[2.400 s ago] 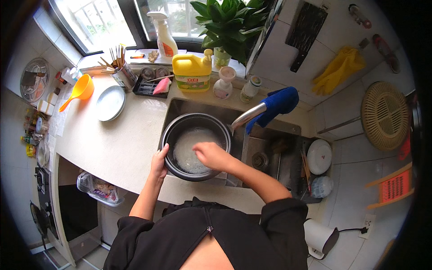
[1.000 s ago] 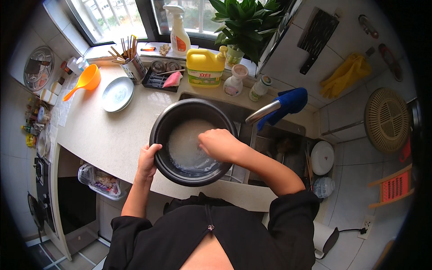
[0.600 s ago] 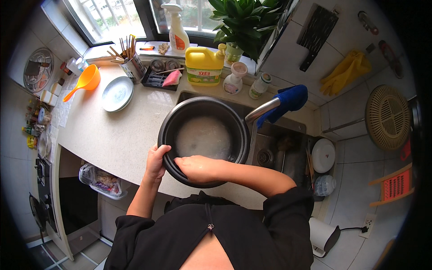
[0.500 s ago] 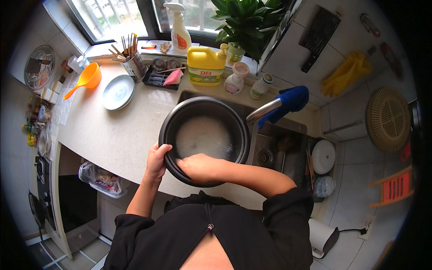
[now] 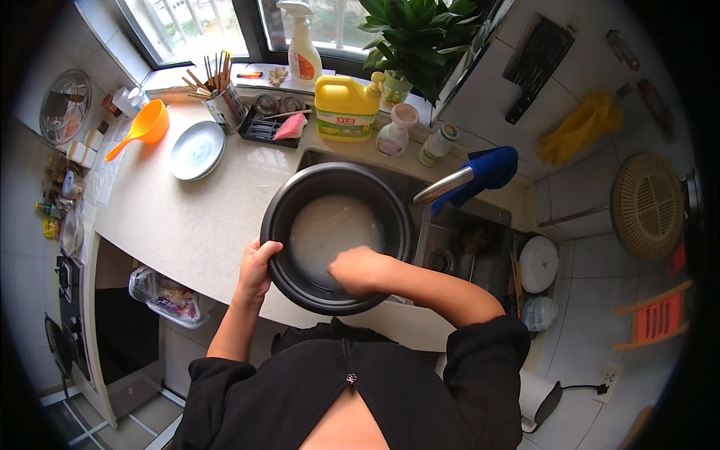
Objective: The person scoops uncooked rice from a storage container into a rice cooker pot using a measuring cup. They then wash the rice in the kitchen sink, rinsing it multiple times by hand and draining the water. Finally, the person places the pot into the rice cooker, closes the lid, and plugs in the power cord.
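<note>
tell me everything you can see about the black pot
The pot is round, deep and black, with a thick rim; it looks like coated metal. Cloudy water covers its bottom. It is mouth up over the sink and counter edge, its underside hidden. The left hand grips its left rim; the right hand is inside.

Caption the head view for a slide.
Left hand gripping a dark round pot at a kitchen sink, right hand inside, down at its cloudy contents.

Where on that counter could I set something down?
The pale counter is bare between the stacked plates and the left hand gripping the black pot. Its back is crowded: utensil holder, black tray, yellow jug.
</note>
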Available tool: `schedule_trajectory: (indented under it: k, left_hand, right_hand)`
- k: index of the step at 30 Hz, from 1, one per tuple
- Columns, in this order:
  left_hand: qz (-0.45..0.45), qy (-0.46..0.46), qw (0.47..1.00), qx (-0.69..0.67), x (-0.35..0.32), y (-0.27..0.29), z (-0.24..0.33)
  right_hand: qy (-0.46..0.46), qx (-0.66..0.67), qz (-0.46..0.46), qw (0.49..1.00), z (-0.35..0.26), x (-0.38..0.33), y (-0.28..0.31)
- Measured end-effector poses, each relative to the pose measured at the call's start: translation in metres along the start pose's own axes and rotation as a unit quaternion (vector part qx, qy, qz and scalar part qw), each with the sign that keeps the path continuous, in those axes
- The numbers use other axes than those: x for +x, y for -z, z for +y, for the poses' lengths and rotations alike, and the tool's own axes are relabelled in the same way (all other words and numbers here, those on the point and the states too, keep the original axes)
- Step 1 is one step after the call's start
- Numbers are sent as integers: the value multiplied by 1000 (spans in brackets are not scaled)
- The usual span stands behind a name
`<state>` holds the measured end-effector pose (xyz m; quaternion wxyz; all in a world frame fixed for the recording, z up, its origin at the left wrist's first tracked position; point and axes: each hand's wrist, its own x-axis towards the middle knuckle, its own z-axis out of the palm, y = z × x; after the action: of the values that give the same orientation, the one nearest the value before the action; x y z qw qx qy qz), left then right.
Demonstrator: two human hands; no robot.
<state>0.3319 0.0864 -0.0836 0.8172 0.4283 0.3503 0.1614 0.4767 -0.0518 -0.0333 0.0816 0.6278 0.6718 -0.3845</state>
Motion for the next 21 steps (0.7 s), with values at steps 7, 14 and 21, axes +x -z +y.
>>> schedule_trajectory:
  k: [7, 14, 21]
  left_hand:
    - [-5, -11, 1000, -13, 4, 0, -5]
    - [0, -18, 1000, -22, 0, -4, -2]
    - [0, -15, 1000, -21, -3, -6, 1]
  right_hand:
    - [56, 246, 251, 935, -23, 22, -11]
    - [67, 361, 285, 885, -31, 22, -18]
    - [56, 407, 281, 867, -29, 24, -19]
